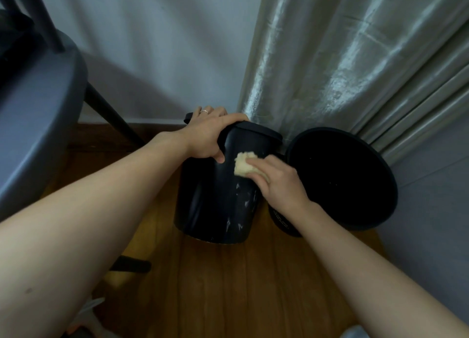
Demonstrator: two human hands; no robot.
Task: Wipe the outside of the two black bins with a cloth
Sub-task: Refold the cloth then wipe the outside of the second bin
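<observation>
Two black bins stand on the wooden floor by the wall. The left bin [215, 205] is tilted away from me, and wet streaks show on its side. My left hand [210, 134] grips its rim from above, thumb down the outer wall. My right hand [276, 180] holds a pale yellow cloth [243, 166] and presses it against the bin's upper side. The right bin [340, 178] leans with its open mouth facing me, and my right wrist hides part of its lower wall.
A grey chair [38, 124] with dark legs stands at the left. A silvery curtain [355, 58] hangs behind the bins at the right. The white wall [152, 46] is at the back. The wooden floor [241, 287] stretches toward me.
</observation>
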